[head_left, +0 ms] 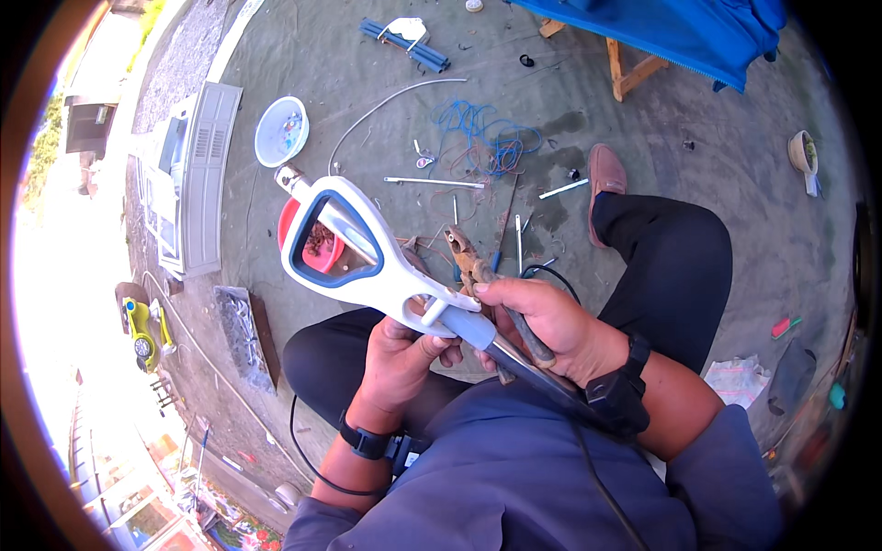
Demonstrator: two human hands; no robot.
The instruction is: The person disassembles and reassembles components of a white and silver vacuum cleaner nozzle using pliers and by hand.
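In the head camera's view, I sit over a dark green floor sheet (560,96) with a white-and-grey looped handle (390,292) held up between my knees. My left fingers (430,347) pinch it from below, near its small lower opening; my right fingers (510,294) clasp a pair of rusty pliers (472,264) beside its grey collar, the pliers' head pointing away from me.

Beyond my left knee, a white basin (269,133) holds small blue and pale pieces. Nearer, a red bowl (288,225) contains a heap of reddish-brown bits, seen partly through the handle's loop. An open brown box (264,340) carries crumpled clear plastic and silvery pieces; at far right, a beige bowl (797,154) has something greenish inside.

The handle and a silver tube (352,230) block much of the red bowl. Several of my left fingertips are hidden beneath the handle, and whether the pliers' jaws bite anything I cannot tell. A blue tarp (661,32) is cut off above; glare blurs the lower left.
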